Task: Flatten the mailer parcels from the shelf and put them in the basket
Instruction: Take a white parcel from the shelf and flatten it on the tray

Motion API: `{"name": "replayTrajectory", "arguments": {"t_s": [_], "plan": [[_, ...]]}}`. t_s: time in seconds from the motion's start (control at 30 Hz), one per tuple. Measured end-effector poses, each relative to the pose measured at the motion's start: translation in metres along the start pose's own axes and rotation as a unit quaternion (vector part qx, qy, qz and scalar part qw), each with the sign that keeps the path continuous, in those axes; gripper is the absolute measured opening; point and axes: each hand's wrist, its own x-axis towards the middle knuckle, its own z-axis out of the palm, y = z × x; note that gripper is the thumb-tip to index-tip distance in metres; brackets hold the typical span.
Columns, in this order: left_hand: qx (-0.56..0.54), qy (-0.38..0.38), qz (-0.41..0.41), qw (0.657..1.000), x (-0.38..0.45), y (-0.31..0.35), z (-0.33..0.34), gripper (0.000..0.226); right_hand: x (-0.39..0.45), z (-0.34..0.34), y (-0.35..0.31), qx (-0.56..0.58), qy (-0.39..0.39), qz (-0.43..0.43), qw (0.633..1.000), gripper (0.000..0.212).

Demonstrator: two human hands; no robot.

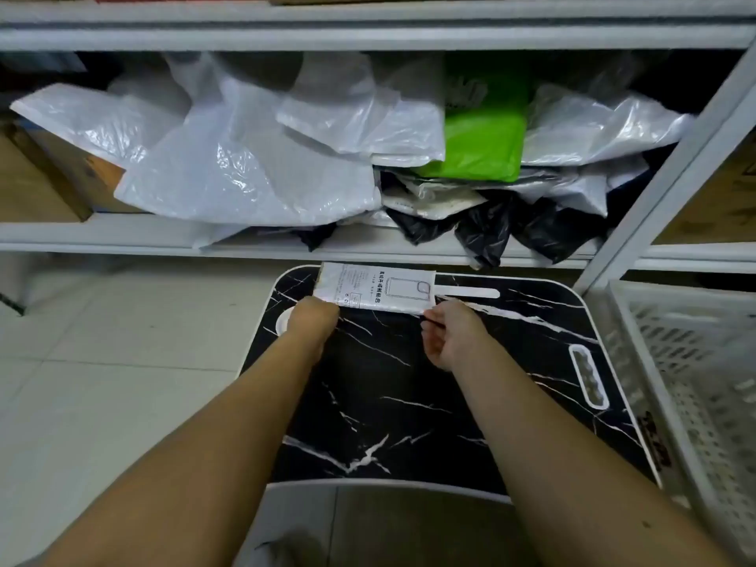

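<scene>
A small white printed mailer parcel [374, 289] lies flat at the far edge of a black marbled counter [409, 386]. The left hand [313, 321] grips its near-left corner; the right hand [448, 335] pinches its near-right corner. More parcels [253, 165] crowd the shelf [122, 235] beyond. A white basket [691, 362] stands at the counter's right edge.

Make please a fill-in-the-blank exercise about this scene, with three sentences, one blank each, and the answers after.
1. Both hands, left hand and right hand, hold a white parcel above the black ____-patterned table.
2. Among the white bags on the shelf lies one bright ____ mailer.
3. The white basket stands to the person's ____.

Answers: marble; green; right
</scene>
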Motion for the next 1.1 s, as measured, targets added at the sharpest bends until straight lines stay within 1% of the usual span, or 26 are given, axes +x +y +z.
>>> {"name": "replayTrajectory", "arguments": {"t_s": [0.07, 0.1, 0.17, 0.23, 0.3, 0.37, 0.43, 0.5, 0.53, 0.63, 0.73, 0.83, 0.9, 1.03, 1.07, 1.1], "plan": [[0.054, 0.028, 0.014, 0.998, 0.023, 0.002, 0.004, 0.037, 0.02, 0.011, -0.001, -0.034, 0.022, -0.032, 0.999, 0.01], [0.067, 0.037, 0.018, 0.997, 0.033, 0.002, 0.006, 0.041, 0.033, 0.015, -0.003, -0.064, 0.039, -0.054, 0.996, 0.01], [0.071, 0.031, 0.028, 0.997, 0.049, 0.008, 0.012, 0.051, 0.074, 0.023, -0.003, -0.171, 0.068, -0.122, 0.975, 0.023], [0.077, 0.017, 0.046, 0.996, 0.062, 0.013, 0.019, 0.055, 0.104, 0.027, -0.005, -0.252, 0.094, -0.158, 0.95, 0.03], [0.076, -0.014, 0.041, 0.996, 0.072, 0.017, 0.023, 0.058, 0.103, 0.03, -0.008, -0.263, 0.084, -0.196, 0.941, 0.031], [0.1, -0.038, 0.026, 0.994, 0.081, 0.018, 0.027, 0.056, 0.1, 0.033, -0.011, -0.263, 0.067, -0.22, 0.937, 0.031], [0.145, -0.045, 0.026, 0.988, 0.084, 0.015, 0.03, 0.044, 0.099, 0.033, -0.01, -0.286, 0.068, -0.218, 0.931, 0.036], [0.17, -0.012, 0.032, 0.985, 0.079, 0.013, 0.03, 0.037, 0.096, 0.024, -0.005, -0.291, 0.095, -0.207, 0.929, 0.038], [0.156, 0.002, 0.03, 0.987, 0.072, 0.011, 0.03, 0.036, 0.093, 0.018, -0.001, -0.285, 0.098, -0.202, 0.932, 0.034], [0.15, 0.033, 0.029, 0.988, 0.044, 0.001, 0.029, 0.035, 0.078, -0.005, 0.019, -0.285, 0.123, -0.194, 0.93, 0.027], [0.144, 0.031, 0.037, 0.988, 0.009, -0.016, 0.033, 0.038, 0.055, -0.024, 0.043, -0.277, 0.17, -0.195, 0.925, 0.021], [0.128, 0.022, 0.035, 0.991, -0.025, -0.035, 0.038, 0.043, 0.033, -0.041, 0.067, -0.282, 0.203, -0.207, 0.915, 0.021], [0.133, 0.019, 0.035, 0.99, -0.045, -0.046, 0.042, 0.044, 0.023, -0.052, 0.081, -0.296, 0.226, -0.218, 0.902, 0.026], [0.167, 0.012, 0.031, 0.985, -0.072, -0.061, 0.047, 0.041, 0.007, -0.066, 0.101, -0.38, 0.246, -0.218, 0.865, 0.033], [0.189, 0.021, 0.031, 0.981, -0.078, -0.063, 0.048, 0.041, 0.003, -0.068, 0.105, -0.406, 0.257, -0.222, 0.848, 0.034], [0.221, 0.044, 0.041, 0.973, -0.084, -0.064, 0.049, 0.041, -0.001, -0.069, 0.108, -0.436, 0.274, -0.238, 0.823, 0.035]]}}
